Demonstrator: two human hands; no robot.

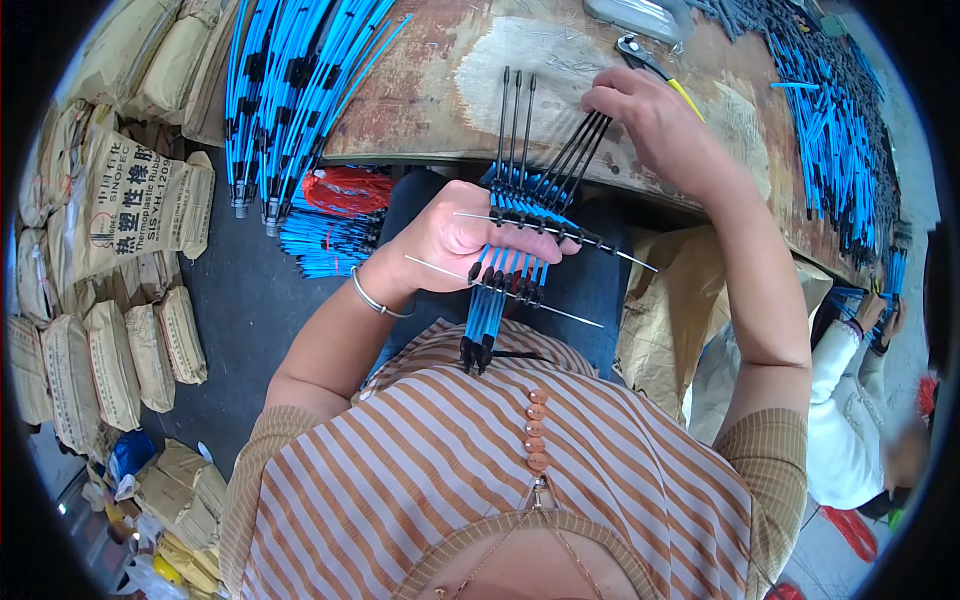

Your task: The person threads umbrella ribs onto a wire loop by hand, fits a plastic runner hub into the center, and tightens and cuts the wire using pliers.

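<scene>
My left hand is closed around a bundle of slim blue strips with black joints, held over my lap. Two thin metal wires run crosswise through the black joints. Black rods with knobbed tips stick out from the bundle's far end; several fan to the right. At the tips of those slanted rods, my right hand has its fingers pinched together on them. The left fingers lie under the strips, between the two wires.
Pliers and a clear plastic box lie on the worn wooden table. Blue strip bundles are at its left, more at its right. Stacked paper sacks line the left. A co-worker in white sits right.
</scene>
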